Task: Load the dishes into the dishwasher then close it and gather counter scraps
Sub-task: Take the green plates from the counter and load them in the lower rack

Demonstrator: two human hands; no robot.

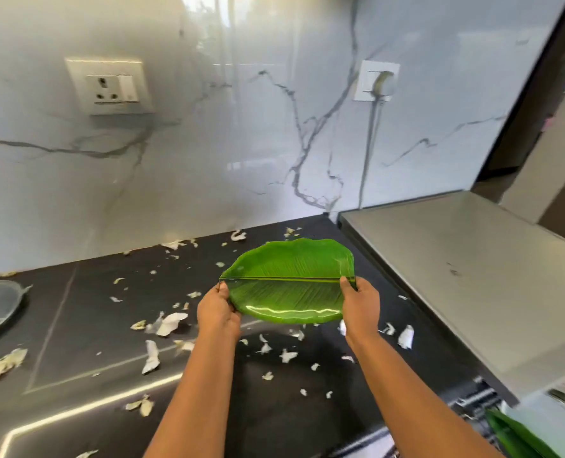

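Single head-worn view, forward and down, close over the dark counter (92, 325).

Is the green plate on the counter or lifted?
Lifted: both hands, left and right, grip the plate by its ends above the counter.

Glossy green leaf-patterned plate (287, 285) with ribbed, shiny surface, dark semi-gloss stone table (86, 325) strewn with pale papery scraps (167, 323), polished veined marble-look wall (241, 127) at 12 o'clock, matt grey metal-look top (466, 276) at 3 o'clock
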